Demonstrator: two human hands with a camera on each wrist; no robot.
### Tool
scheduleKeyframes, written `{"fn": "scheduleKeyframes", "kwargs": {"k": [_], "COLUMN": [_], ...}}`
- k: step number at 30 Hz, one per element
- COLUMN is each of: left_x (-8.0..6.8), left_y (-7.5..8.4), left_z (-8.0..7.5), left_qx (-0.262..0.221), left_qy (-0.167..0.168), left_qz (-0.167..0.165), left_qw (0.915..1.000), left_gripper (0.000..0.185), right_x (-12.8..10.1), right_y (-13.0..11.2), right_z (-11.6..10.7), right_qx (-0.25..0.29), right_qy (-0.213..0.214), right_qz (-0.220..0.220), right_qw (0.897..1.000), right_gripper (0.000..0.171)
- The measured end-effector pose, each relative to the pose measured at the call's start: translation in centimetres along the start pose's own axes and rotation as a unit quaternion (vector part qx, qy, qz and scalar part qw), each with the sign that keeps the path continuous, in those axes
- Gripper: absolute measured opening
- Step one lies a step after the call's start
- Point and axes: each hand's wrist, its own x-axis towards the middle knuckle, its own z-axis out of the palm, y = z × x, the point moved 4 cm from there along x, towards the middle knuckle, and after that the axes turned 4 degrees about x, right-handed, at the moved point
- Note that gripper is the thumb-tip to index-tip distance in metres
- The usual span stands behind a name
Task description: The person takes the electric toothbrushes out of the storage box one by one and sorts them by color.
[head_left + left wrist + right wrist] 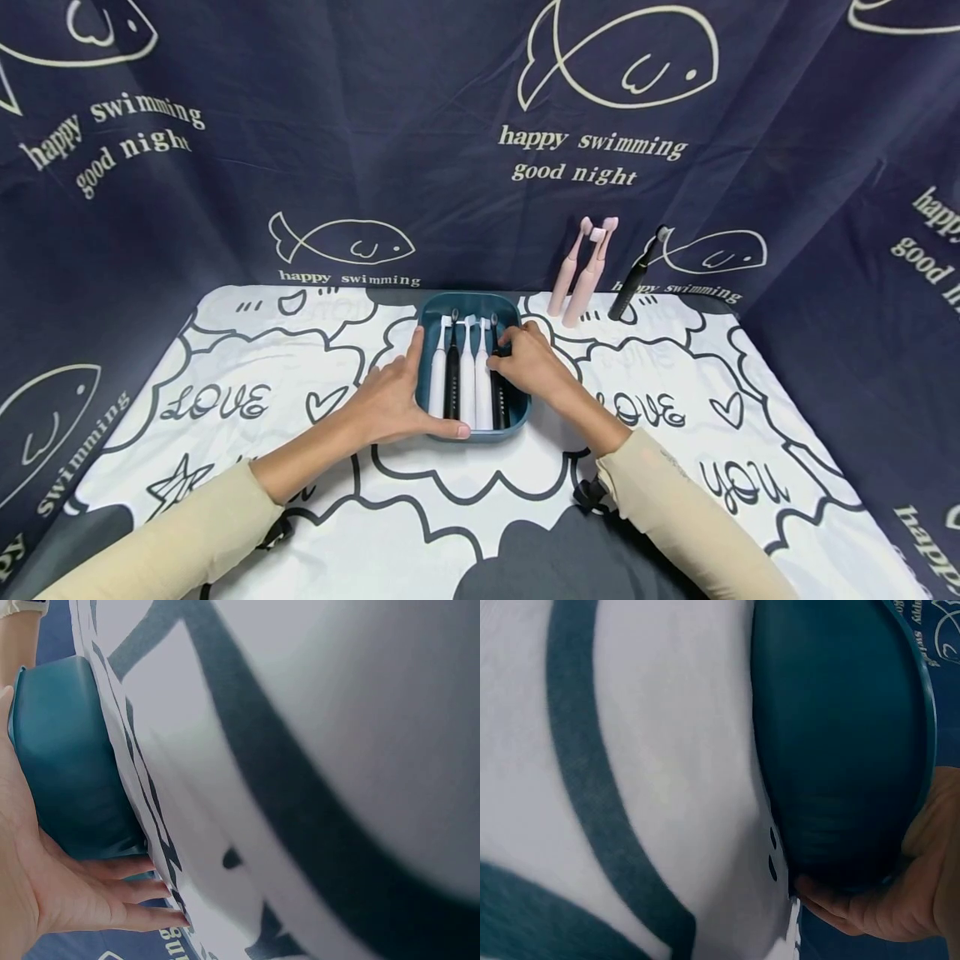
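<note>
Five toothbrushes (467,377) are laid side by side in a teal tray (468,302) at the middle of the counter (225,350), their long axes running away from the person, heads at the far end. The tray is steadied by the left hand (390,400), fingers straight along its left wall and thumb across the near rim. The rightmost black toothbrush (499,392) is gripped by the right hand (528,362), fingers curled over its upper handle. That brush lies directly under the right hand, the nearer one. Three more toothbrushes (592,271) are leaned against the backdrop (450,100), well apart.
</note>
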Motion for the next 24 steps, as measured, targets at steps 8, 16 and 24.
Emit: {"fn": "scheduleKeyframes", "kwargs": {"k": [8, 16, 24], "left_x": [0.1, 0.2, 0.1], "left_y": [0.0, 0.0, -0.1], "left_z": [-0.1, -0.1, 0.0], "left_qx": [-0.004, -0.003, -0.001], "left_qy": [0.002, 0.004, 0.002], "left_qz": [0.007, 0.009, 0.006], "left_qw": [1.0, 1.0, 1.0], "left_gripper": [0.175, 0.175, 0.176], "right_x": [-3.6, -3.5, -3.8], "right_y": [-5.0, -4.9, -5.2], "right_z": [-3.0, -3.1, -3.1], "right_qx": [-0.002, 0.006, 0.003], "right_qy": [-0.018, -0.011, 0.024], "right_qz": [-0.007, -0.008, -0.009], "right_qw": [1.0, 1.0, 1.0], "right_gripper": [0.045, 0.048, 0.027]}}
